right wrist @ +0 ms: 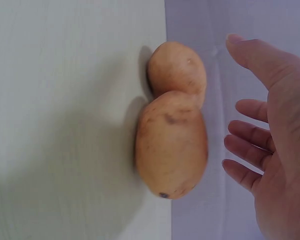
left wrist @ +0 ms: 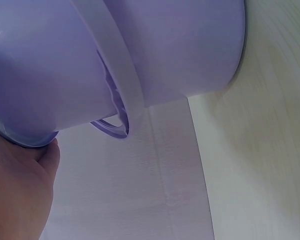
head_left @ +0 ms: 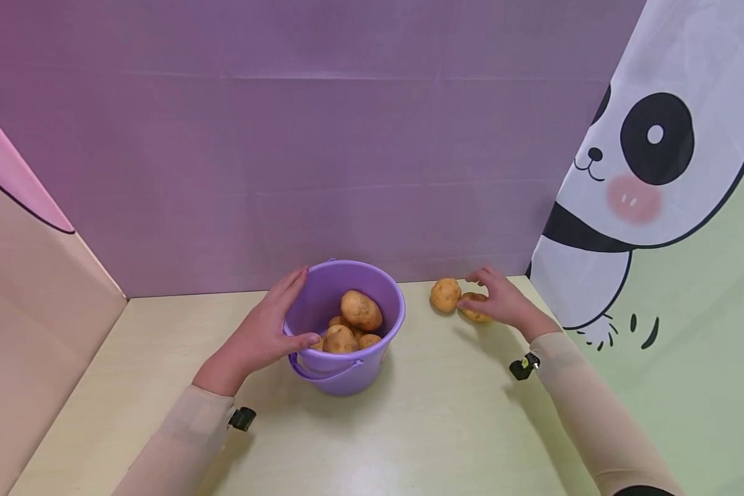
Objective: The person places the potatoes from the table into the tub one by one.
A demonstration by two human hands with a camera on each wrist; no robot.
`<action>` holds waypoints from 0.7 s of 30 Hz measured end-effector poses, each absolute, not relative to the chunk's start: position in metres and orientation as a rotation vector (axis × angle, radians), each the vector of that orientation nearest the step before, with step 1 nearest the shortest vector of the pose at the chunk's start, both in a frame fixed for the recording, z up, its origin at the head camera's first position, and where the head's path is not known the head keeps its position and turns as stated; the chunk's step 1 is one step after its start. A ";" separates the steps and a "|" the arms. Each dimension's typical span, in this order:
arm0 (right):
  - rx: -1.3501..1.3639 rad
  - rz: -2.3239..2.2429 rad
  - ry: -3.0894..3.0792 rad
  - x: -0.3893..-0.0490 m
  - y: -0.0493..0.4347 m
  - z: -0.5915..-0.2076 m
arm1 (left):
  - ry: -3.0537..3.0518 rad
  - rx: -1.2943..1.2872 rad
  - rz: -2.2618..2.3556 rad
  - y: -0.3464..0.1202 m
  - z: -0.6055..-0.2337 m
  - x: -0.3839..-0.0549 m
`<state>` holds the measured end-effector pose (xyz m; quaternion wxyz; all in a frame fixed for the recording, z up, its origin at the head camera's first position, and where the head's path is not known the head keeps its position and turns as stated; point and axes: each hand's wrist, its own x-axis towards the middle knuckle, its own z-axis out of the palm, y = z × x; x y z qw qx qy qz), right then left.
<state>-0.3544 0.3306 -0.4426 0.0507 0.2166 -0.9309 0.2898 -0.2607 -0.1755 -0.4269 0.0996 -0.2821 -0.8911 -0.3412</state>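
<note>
A purple bucket [head_left: 341, 375] stands upright on the table with several potatoes [head_left: 361, 311] inside. My left hand [head_left: 263, 334] holds its left rim, the thumb lying over the edge. The left wrist view shows that hand [left wrist: 20, 185] at the rim, most of its fingers hidden behind the bucket [left wrist: 185, 45]. To the right, two potatoes lie side by side, the round one [head_left: 445, 295] beside the longer one [head_left: 474, 308]. My right hand [head_left: 502, 300] hovers over the longer potato [right wrist: 172, 145], thumb and fingers spread apart and the palm holding nothing.
The bucket's handle [head_left: 328, 375] hangs down at its front. A purple backdrop [head_left: 347, 138] rises behind the pale table [head_left: 409, 441]. Decorated panels flank both sides, a panda [head_left: 651, 207] on the right one.
</note>
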 end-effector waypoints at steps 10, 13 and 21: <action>0.616 0.833 -2.906 -0.361 0.336 -0.455 | -2.647 -0.855 -1.000 -0.177 -0.425 -0.261; 0.611 0.820 -2.912 -0.363 0.337 -0.458 | -2.648 -0.864 -0.985 -0.178 -0.424 -0.262; 0.570 0.811 -2.945 -0.365 0.342 -0.466 | -2.651 -0.868 -0.977 -0.178 -0.423 -0.262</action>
